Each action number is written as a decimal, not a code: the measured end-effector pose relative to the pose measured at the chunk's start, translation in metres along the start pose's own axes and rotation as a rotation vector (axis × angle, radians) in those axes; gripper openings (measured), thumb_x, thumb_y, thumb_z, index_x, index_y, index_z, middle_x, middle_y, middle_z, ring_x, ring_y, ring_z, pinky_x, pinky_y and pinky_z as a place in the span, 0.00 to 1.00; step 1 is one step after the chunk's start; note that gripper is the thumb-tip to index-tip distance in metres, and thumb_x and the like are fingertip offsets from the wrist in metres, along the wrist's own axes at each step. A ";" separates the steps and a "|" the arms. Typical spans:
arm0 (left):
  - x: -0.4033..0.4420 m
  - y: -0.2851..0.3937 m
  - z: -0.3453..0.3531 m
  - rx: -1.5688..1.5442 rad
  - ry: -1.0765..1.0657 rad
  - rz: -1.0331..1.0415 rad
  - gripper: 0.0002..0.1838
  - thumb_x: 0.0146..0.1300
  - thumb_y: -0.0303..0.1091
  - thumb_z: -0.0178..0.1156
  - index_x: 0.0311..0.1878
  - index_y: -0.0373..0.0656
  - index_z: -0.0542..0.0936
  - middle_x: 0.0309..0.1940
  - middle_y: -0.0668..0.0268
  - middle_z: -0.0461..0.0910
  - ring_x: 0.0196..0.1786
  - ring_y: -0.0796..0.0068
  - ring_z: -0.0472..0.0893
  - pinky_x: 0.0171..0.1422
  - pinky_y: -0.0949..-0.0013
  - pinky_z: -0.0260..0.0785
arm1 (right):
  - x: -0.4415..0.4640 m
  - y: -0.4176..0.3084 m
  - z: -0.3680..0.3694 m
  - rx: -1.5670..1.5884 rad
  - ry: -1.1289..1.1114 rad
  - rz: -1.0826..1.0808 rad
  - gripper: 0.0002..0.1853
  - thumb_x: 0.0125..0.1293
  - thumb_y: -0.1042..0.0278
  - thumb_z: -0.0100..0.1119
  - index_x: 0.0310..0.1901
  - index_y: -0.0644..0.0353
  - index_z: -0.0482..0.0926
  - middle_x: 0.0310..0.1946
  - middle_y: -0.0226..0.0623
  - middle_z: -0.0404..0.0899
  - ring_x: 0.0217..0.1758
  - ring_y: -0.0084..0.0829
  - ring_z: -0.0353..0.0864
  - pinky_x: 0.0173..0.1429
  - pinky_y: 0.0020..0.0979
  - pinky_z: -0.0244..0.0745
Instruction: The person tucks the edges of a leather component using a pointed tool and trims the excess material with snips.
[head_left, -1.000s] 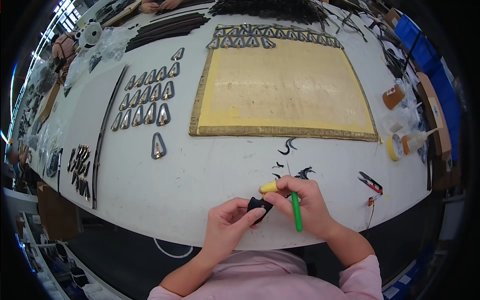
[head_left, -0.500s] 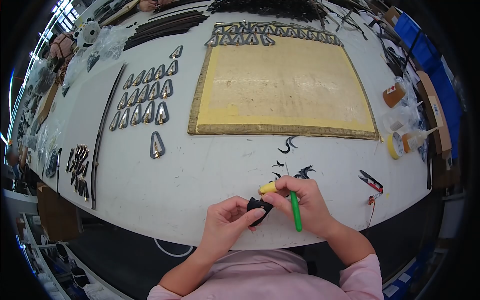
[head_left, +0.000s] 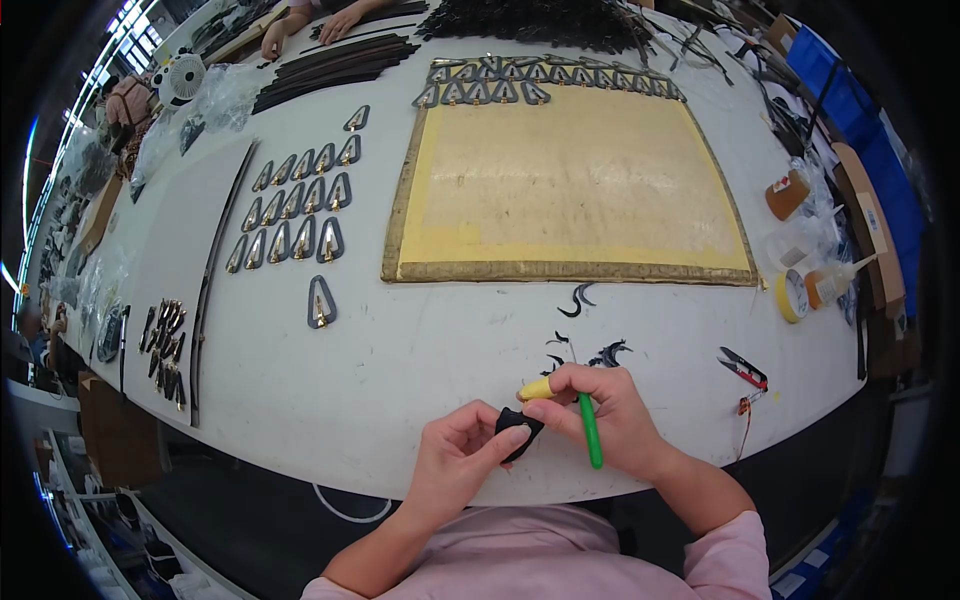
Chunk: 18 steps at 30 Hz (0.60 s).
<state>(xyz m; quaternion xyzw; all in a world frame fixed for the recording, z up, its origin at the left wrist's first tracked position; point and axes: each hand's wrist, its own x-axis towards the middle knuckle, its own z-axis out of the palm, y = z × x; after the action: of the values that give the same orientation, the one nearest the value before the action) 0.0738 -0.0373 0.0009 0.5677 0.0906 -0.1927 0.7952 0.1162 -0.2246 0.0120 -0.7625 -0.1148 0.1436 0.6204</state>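
My left hand [head_left: 458, 450] pinches a small black piece [head_left: 517, 433] between thumb and fingers near the table's front edge. Against the top of that piece rests the yellow-covered forefinger of my right hand [head_left: 605, 415], with the thumb beside it. A green-handled tool [head_left: 591, 432] with a thin pointed tip is held among the fingers of my right hand. Thin black curved scraps [head_left: 610, 354] lie just beyond my hands. Whatever is between my right thumb and forefinger is too small to make out.
A yellow-edged board [head_left: 570, 272] bears rows of triangular pieces. More triangular pieces [head_left: 322, 303] lie left of it, and small dark parts [head_left: 163, 340] farther left. Red-handled snips [head_left: 743, 370], yellow tape [head_left: 791, 296] and bottles are at the right. A co-worker's hands [head_left: 340, 24] are at the far edge.
The view has tilted slightly, so the table appears lower. The co-worker's hands have spread apart over the dark strips. My hands keep nearly the same grip on the black piece and green-handled tool.
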 end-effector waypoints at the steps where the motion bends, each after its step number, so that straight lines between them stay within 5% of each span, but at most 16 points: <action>1: 0.000 0.000 0.000 0.001 0.005 -0.006 0.05 0.62 0.25 0.64 0.35 0.36 0.78 0.30 0.65 0.81 0.31 0.80 0.79 0.34 0.76 0.73 | 0.000 0.000 0.000 0.015 -0.007 0.015 0.07 0.61 0.70 0.67 0.35 0.65 0.80 0.21 0.31 0.78 0.23 0.15 0.71 0.30 0.20 0.67; 5: -0.001 0.004 0.002 -0.002 0.003 -0.025 0.05 0.62 0.24 0.64 0.38 0.35 0.78 0.30 0.65 0.81 0.31 0.80 0.79 0.35 0.76 0.74 | 0.000 -0.004 0.002 0.045 0.035 -0.034 0.07 0.62 0.70 0.66 0.36 0.65 0.80 0.25 0.34 0.81 0.27 0.17 0.77 0.33 0.21 0.72; 11: -0.005 0.019 0.012 -0.005 0.009 -0.066 0.21 0.73 0.38 0.49 0.59 0.30 0.72 0.46 0.52 0.80 0.42 0.64 0.84 0.45 0.67 0.78 | 0.001 -0.009 -0.009 0.009 0.127 -0.152 0.08 0.63 0.72 0.64 0.40 0.68 0.81 0.33 0.37 0.84 0.33 0.21 0.82 0.38 0.22 0.75; 13: -0.004 0.019 0.006 -0.236 -0.255 -0.218 0.27 0.74 0.43 0.44 0.64 0.28 0.67 0.52 0.48 0.77 0.52 0.55 0.82 0.55 0.62 0.75 | 0.000 -0.009 -0.013 0.148 0.032 -0.122 0.09 0.62 0.73 0.65 0.42 0.68 0.81 0.33 0.36 0.84 0.34 0.22 0.82 0.39 0.21 0.75; 18: -0.004 0.000 -0.005 -0.767 -0.429 -0.443 0.19 0.68 0.40 0.55 0.54 0.35 0.71 0.42 0.56 0.79 0.46 0.67 0.77 0.54 0.68 0.70 | 0.000 -0.008 -0.015 0.167 -0.163 -0.105 0.07 0.64 0.78 0.61 0.43 0.67 0.81 0.36 0.37 0.84 0.40 0.24 0.83 0.46 0.25 0.77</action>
<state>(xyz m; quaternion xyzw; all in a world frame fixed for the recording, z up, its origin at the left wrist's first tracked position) 0.0705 -0.0315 0.0009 0.1486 0.1078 -0.4228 0.8875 0.1220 -0.2364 0.0231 -0.6869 -0.1923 0.1812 0.6770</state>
